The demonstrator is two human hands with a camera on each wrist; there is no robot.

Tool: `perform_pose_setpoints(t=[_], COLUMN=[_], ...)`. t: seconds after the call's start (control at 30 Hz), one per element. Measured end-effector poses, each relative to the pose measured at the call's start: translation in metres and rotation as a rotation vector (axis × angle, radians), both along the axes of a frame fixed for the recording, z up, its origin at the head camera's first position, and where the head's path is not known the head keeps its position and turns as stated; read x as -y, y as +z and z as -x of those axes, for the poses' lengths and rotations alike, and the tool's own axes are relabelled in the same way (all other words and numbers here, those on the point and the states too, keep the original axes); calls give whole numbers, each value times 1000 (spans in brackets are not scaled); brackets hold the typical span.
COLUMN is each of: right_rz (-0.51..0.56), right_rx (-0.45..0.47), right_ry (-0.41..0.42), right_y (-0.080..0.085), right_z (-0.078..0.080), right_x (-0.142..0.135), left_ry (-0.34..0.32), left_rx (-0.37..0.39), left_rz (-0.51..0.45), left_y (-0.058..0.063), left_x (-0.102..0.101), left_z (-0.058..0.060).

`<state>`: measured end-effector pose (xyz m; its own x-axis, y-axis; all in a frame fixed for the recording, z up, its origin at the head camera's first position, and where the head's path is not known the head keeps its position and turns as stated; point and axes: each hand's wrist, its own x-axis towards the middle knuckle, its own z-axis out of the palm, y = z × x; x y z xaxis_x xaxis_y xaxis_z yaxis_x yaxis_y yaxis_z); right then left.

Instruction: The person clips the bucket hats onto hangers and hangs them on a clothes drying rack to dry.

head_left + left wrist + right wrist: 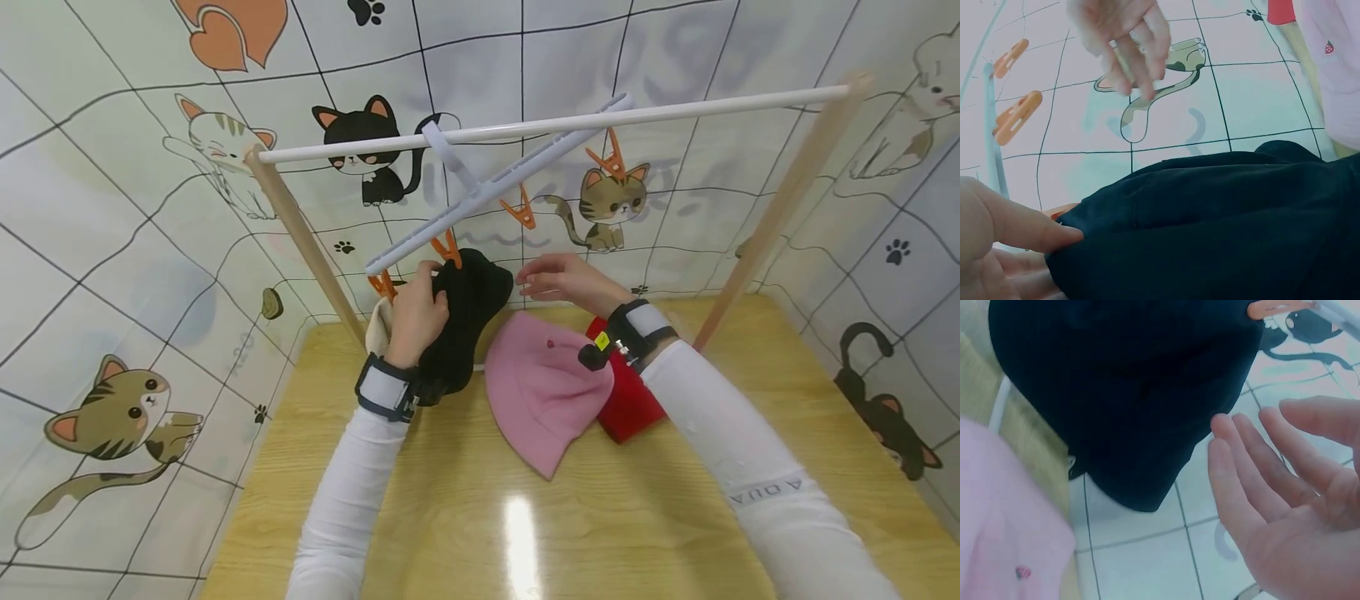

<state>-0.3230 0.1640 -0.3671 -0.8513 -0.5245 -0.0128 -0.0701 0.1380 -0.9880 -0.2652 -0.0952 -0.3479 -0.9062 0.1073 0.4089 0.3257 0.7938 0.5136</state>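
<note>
A black cloth hat (467, 321) hangs under an orange clip (450, 250) at the lower end of a pale hanger (498, 187). My left hand (417, 315) pinches the hat's edge between thumb and fingers, close to that clip; the left wrist view shows this thumb (1041, 234) on the dark cloth. To the right of the hat, my right hand (567, 282) is held in the air with loosely bent fingers, holding nothing. In the right wrist view its fingers (1260, 469) appear beside the hat, apparently apart from it.
A pink bucket hat (543, 379) lies on the wooden table (450, 517), partly over a red cloth item (630, 404). Cream cloth (377, 329) shows behind my left hand. The hanger hangs from a white rod (690, 111) on wooden posts, with more orange clips (521, 208).
</note>
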Motion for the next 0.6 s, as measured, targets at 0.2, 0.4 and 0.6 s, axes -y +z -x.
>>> perform_pose_setpoints(t=[0.2,0.4,0.6], right_rz=[-142,-173,-224], right_rx=[5,49,69], right_ry=[45,60,78], right_y=[-16,-28,-32], right_z=[-1,-3,-7], right_x=[-16,-27,-31], left_ry=[-6,-1,-41], left_rx=[-116,-213,-226], left_rz=[-12,39,86], left_y=[5,16,23], left_x=[-2,-12,-28], left_z=[-4,-18,-33])
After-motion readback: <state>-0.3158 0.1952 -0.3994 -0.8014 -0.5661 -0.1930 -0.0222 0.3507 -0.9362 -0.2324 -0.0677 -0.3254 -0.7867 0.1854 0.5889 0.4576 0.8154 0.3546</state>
